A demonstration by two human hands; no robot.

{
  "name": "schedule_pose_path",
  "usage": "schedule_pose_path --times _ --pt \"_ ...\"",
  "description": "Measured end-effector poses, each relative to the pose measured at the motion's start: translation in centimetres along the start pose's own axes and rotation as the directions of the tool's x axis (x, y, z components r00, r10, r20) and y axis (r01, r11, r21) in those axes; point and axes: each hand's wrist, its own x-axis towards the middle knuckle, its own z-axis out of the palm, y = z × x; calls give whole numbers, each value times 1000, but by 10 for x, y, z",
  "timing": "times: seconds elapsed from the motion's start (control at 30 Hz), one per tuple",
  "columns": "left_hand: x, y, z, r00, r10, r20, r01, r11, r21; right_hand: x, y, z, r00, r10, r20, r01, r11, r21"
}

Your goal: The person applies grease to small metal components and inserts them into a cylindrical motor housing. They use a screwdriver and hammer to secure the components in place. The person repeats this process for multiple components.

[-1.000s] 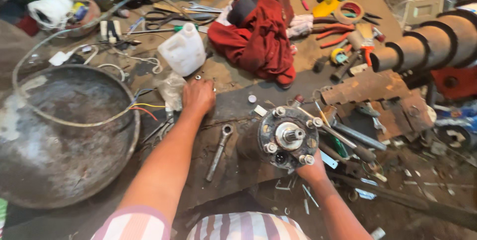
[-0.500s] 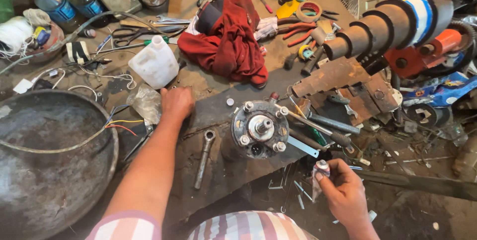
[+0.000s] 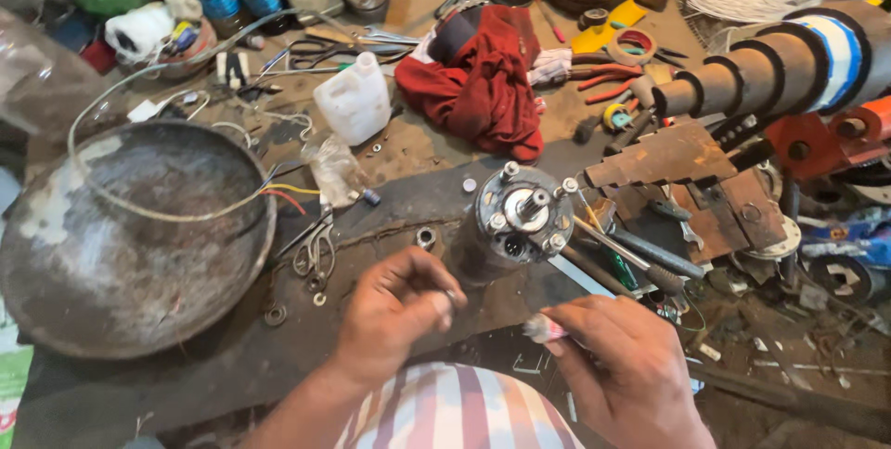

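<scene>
- Head view: the left hand [image 3: 397, 308] pinches its fingertips [image 3: 444, 299] narrowly together over something too small to make out, so I cannot tell what it holds, if anything.
- The right hand [image 3: 622, 365] has thumb and forefinger closed on a small pale, pinkish scrap [image 3: 541, 327], its tip poking out toward the left hand; the two hands are near each other but apart.
- Just beyond both hands stands the round grey metal motor housing with bolts around a central shaft [image 3: 522, 215], upright on the dark, oily workbench top [image 3: 223, 356], near the fingers but not touched.
- A small metal nut [image 3: 426, 237] lies just left of the housing; a pair of dark pliers [image 3: 316, 249] lies farther left, well clear of the left hand.
- The open room is the bare strip of bench between the left hand and the large rusty round metal pan [image 3: 130, 235], whose rim bounds it on the left.
- To the right, a rusty angular steel bracket [image 3: 673, 156] and loose screwdrivers [image 3: 631, 259] crowd the housing.
- Farther back lie a crumpled red cloth [image 3: 483, 78] and a white plastic jug [image 3: 355, 98].
- Both forearms come up from the bottom edge, above a striped shirt [image 3: 445, 412]; the wrists turn inward, backs of the hands up.
</scene>
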Motion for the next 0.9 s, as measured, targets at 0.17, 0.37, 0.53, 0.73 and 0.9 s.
schedule_pose_path --times 0.17,0.37,0.53,0.73,0.9 --pt "-23 15 27 996 -45 80 53 995 -90 27 -32 -4 980 -197 37 198 979 -50" --pt "-28 22 34 996 -54 70 66 981 -183 30 -47 -2 974 -228 14 228 965 -128" --pt "-29 22 34 994 -73 80 85 985 -148 26 -50 -2 976 -217 0 214 961 -176" --pt "-28 22 35 989 -84 118 98 987 -125 24 -53 -4 977 -212 -4 206 954 -216" --pt "-27 24 34 984 -98 147 115 987 -108 25 -53 -6 975 -224 10 220 947 -236"
